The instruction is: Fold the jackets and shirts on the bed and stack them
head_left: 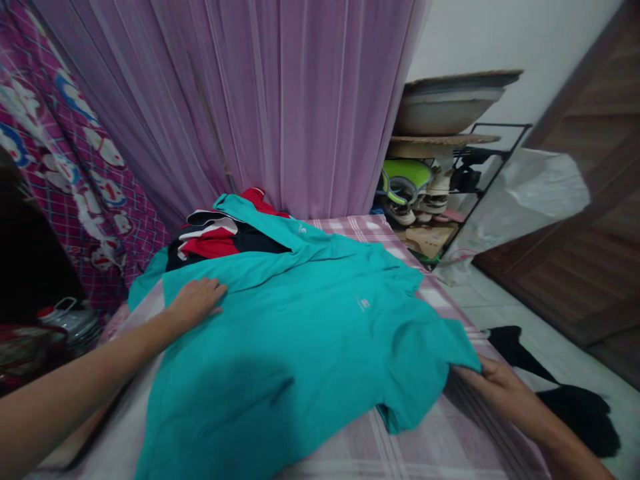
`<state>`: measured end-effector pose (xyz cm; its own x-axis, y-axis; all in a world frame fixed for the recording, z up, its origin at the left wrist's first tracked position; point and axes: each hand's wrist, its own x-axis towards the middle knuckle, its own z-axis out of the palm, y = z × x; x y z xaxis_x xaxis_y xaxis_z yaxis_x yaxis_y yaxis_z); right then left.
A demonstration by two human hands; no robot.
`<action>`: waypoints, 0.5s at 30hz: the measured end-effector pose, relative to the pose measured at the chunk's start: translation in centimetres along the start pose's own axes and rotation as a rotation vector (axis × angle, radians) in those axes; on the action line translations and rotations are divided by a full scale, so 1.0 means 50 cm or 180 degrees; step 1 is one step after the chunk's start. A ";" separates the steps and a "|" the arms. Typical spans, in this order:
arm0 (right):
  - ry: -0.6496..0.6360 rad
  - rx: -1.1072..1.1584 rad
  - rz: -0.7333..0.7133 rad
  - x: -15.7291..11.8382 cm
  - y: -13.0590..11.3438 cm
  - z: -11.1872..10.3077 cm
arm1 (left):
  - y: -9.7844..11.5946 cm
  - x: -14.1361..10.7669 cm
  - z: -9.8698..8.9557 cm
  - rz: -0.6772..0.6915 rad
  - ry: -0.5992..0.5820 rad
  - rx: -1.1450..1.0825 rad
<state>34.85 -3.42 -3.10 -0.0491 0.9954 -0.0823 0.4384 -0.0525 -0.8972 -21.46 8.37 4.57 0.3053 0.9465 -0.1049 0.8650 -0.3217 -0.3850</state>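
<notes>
A teal short-sleeved shirt lies spread out with a small white logo on its chest, its surface slightly wrinkled. My left hand rests on the teal fabric at the far left, fingers apart. At the right, my right hand pinches the hem of a sleeve, which is lifted a little off the cloth. Just beyond my left hand, red, black and white clothing lies in a heap, with a strip of teal fabric across it.
Beneath the shirt is a checked purple-and-white cloth. Purple curtains hang behind. A rack at the right holds shoes and large basins. Dark clothing lies on the floor, and a clear plastic bottle stands at the left.
</notes>
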 end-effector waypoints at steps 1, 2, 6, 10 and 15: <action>0.0214 0.0026 -0.0109 0.004 -0.006 0.007 | -0.003 -0.008 0.010 -0.0022 -0.0005 0.0137; 0.0454 0.0015 -0.0234 0.010 -0.012 0.014 | -0.009 -0.009 0.015 -0.0074 -0.0004 0.0164; 0.0841 -0.0448 -0.0553 0.037 -0.045 0.017 | -0.052 0.016 -0.016 -0.0428 -0.0030 -0.0177; 0.1083 -0.1121 -0.0404 0.057 -0.102 -0.026 | -0.127 0.054 -0.106 -0.1525 0.0320 -0.0411; 0.0166 -0.1615 0.0178 0.051 -0.164 -0.061 | -0.205 0.102 -0.159 -0.2497 0.1094 -0.1259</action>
<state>33.85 -0.21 5.38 0.0259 0.9955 -0.0907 0.8201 -0.0731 -0.5676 -25.60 16.26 15.26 -0.3753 0.8572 0.3527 0.9265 0.3585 0.1147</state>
